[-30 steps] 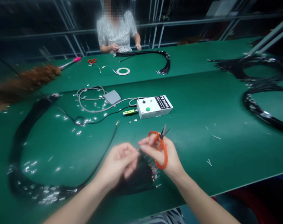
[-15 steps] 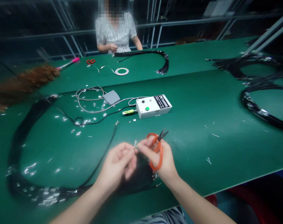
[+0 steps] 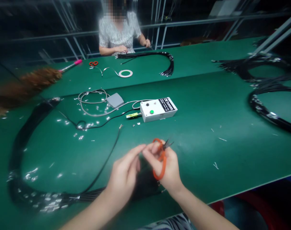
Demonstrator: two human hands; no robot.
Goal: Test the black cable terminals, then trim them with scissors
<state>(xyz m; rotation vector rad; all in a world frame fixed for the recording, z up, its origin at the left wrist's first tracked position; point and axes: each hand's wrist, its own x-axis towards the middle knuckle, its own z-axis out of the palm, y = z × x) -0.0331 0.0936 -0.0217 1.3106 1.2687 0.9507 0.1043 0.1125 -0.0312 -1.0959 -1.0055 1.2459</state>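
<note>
My right hand (image 3: pixel 170 169) has orange-handled scissors (image 3: pixel 163 161) hooked over its fingers, blades apart and pointing up to the right. Its thumb and forefinger pinch together, meeting the fingertips of my left hand (image 3: pixel 123 171). Those left fingers are closed on a thin cable whose pale wire tips, seen a moment before, are now hidden. Beneath both hands lies a bundle of black cables (image 3: pixel 92 195), curving round to the left with shiny clear tape pieces on it. One loose black cable (image 3: pixel 112 150) sticks up from it beside my left hand.
Ahead is a white control box (image 3: pixel 157 110) with a green button and a grey pedal (image 3: pixel 115 100). Further cable bundles (image 3: pixel 263 111) lie at right. Across the green table, a co-worker (image 3: pixel 119 35) sits near a tape roll (image 3: pixel 125 73), scissors (image 3: pixel 93 63) and a brown duster (image 3: pixel 37 80).
My left hand has turned and its fingers have straightened towards my right fingertips, covering the wire tips. The scissors shifted slightly. The co-worker's hand on the right has risen.
</note>
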